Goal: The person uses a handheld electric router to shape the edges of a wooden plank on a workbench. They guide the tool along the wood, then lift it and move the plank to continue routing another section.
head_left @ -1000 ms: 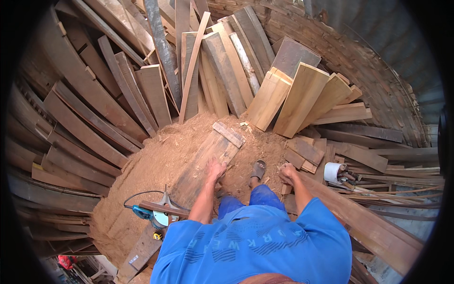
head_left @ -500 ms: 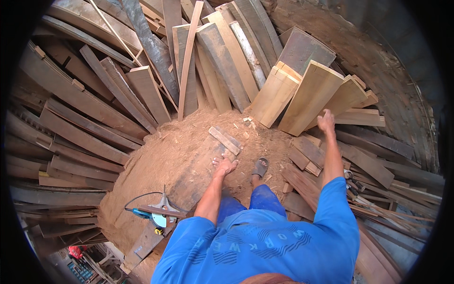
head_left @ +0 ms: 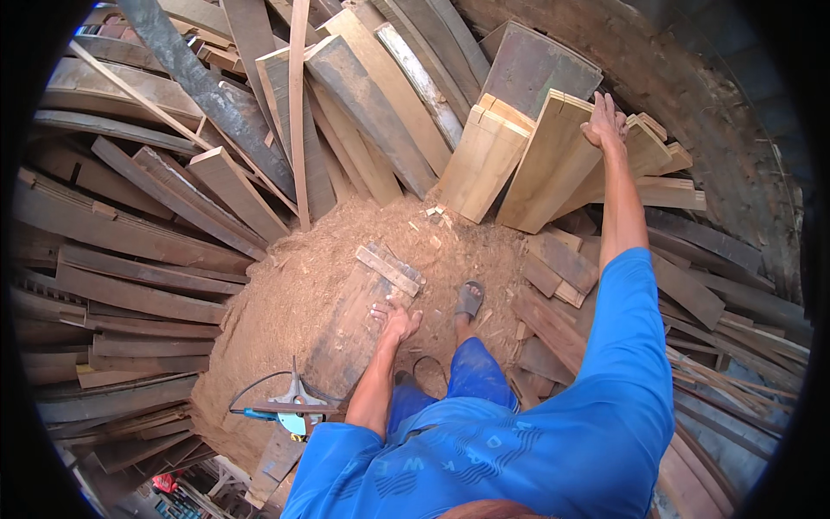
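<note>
My right hand (head_left: 605, 125) is raised at the far right, fingers stretched out, at the upper edge of a tall pale board (head_left: 546, 164). From this view I cannot tell whether it touches the board. My left hand (head_left: 399, 322) hangs open with loosely bent fingers and holds nothing. Below it, a wide dusty plank (head_left: 346, 324) lies on the sawdust. A short wooden strip (head_left: 389, 269) lies across the plank's far end, just beyond my left fingers. Near the plank's close end rests a blue circular saw (head_left: 298, 408) with a dark cord.
Sawdust (head_left: 285, 303) covers the floor around my sandalled foot (head_left: 469, 299). Long boards (head_left: 147, 251) lean in a ring on the left and far side. More pale boards (head_left: 484, 160) stand beside the tall one. Offcuts and slats (head_left: 566, 259) are piled at the right.
My right hand has reached farther out, up to the pale boards' top edge, and its fingers have straightened. My left hand has shifted slightly nearer. The view has turned a little to the right.
</note>
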The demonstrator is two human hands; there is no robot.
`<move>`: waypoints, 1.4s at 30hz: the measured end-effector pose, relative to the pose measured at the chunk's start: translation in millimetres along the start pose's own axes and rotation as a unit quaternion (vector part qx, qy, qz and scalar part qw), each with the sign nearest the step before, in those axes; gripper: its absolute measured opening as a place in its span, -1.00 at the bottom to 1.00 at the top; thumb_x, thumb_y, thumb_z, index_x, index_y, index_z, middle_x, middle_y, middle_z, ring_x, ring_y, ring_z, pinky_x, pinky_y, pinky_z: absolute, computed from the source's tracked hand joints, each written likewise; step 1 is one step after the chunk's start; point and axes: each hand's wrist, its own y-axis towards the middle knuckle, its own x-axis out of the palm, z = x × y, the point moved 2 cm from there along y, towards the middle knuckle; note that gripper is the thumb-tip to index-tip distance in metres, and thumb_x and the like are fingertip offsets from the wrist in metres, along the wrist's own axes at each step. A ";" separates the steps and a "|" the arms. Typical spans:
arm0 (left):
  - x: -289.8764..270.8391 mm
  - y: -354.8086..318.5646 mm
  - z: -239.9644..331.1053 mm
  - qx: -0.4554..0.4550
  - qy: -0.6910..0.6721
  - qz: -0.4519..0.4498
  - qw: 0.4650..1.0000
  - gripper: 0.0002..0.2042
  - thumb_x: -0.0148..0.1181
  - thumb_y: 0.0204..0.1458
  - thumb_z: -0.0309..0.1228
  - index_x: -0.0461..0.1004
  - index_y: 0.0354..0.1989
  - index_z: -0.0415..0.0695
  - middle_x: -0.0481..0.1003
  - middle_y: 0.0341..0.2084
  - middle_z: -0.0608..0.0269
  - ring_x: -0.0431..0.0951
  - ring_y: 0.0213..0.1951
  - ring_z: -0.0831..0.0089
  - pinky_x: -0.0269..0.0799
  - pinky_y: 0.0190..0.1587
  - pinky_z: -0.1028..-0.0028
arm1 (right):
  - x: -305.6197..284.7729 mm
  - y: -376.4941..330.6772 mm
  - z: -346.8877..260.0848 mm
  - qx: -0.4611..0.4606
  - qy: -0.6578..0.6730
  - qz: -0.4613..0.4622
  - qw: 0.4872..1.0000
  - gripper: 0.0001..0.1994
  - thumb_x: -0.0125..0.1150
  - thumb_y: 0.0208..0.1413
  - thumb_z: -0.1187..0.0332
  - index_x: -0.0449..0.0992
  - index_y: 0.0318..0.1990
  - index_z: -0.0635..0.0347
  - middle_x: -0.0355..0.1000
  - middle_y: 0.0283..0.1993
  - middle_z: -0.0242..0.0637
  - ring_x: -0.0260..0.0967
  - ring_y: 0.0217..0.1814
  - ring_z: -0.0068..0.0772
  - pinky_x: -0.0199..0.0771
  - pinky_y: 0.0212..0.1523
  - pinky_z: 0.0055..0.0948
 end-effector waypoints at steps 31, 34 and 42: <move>-3.1 -5.6 6.1 0.019 -0.005 0.018 1.000 0.19 0.20 -0.07 0.18 -0.45 0.41 -0.40 -0.46 0.24 -0.86 -0.52 0.31 -0.66 -0.46 0.37 -0.23 | 7.2 -245.0 61.6 -0.206 -0.045 -0.035 0.977 -0.49 0.49 -0.24 0.30 0.34 -0.12 0.13 0.39 -0.09 -0.08 0.35 0.01 0.12 0.39 -0.01 -0.01; -11.3 -11.9 1.5 0.060 -0.031 0.055 0.996 0.07 0.16 -0.01 0.14 -0.31 0.44 -0.33 -0.32 0.34 -0.65 -0.31 0.38 -0.50 -0.32 0.38 -0.20 | 48.8 -325.1 67.5 -0.199 -0.010 -0.072 0.977 -0.63 0.35 -0.15 0.39 0.41 -0.13 0.16 0.52 -0.15 -0.03 0.47 -0.08 0.17 0.49 -0.08 0.01; 51.9 -87.2 -82.1 0.223 -0.370 -0.126 0.893 -0.10 0.13 0.07 0.15 -0.10 0.45 -0.12 0.14 0.34 -0.12 0.30 0.24 -0.09 0.26 0.15 -0.17 | 134.5 -526.2 30.2 -0.242 -0.001 -0.018 0.970 -0.80 0.15 -0.13 0.44 0.49 -0.27 0.21 0.52 -0.36 0.05 0.52 -0.25 0.16 0.53 -0.24 0.04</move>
